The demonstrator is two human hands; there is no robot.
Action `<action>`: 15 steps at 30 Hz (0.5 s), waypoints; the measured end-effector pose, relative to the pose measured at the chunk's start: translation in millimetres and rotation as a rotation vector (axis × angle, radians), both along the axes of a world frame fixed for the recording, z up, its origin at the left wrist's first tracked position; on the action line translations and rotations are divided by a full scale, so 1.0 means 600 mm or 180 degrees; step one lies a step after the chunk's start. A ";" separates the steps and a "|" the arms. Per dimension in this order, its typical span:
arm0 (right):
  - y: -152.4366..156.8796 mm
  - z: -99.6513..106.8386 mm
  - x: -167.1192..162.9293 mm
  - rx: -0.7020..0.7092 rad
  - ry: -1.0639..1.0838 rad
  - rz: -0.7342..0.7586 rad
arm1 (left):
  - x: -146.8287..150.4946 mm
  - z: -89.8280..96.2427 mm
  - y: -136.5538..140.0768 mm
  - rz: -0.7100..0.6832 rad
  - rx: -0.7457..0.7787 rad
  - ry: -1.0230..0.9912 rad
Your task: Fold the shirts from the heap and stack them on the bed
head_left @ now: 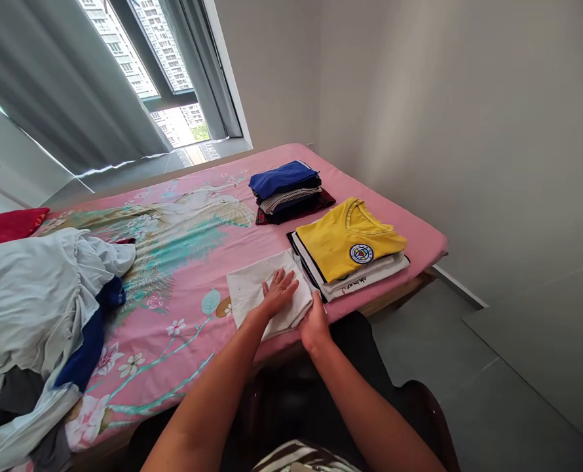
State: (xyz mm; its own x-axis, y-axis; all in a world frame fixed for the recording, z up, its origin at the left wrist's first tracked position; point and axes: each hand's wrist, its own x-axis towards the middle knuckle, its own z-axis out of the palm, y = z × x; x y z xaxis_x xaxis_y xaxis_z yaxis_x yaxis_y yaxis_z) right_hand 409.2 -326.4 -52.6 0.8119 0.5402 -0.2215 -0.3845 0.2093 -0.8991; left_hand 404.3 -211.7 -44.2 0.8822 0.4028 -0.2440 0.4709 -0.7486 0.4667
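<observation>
A white folded garment [247,285] lies on the bed near its front edge. My left hand [280,293] rests flat on top of it, with its fingers spread. At the garment's right front corner is my right hand [315,324], closed on the edge; the thumb shows, while the other fingers are mostly hidden. Just right of that hand stands a stack of folded clothes, with a yellow V-neck T-shirt [335,239] bearing a round badge on top and white shirts [384,270] below.
Farther back on the pink flowered bed sheet [183,288] is another folded pile, topped by a blue garment [284,178]. Loose clothes, including a pale garment [31,288], are heaped at left by a red cushion-like item [11,226]. A wall [468,131] borders the right.
</observation>
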 end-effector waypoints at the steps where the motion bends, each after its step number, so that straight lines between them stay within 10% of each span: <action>1: -0.020 -0.001 -0.006 -0.0004 0.0318 0.0011 | 0.001 -0.004 -0.006 -0.0014 0.0110 0.0004; 8: -0.100 0.001 0.003 -0.0476 0.0911 0.0394 | -0.017 0.012 -0.038 0.0058 0.0378 -0.0042; 15: -0.107 -0.012 0.021 -0.1149 0.0490 0.0978 | -0.176 0.014 -0.029 -0.0679 0.1075 -0.0553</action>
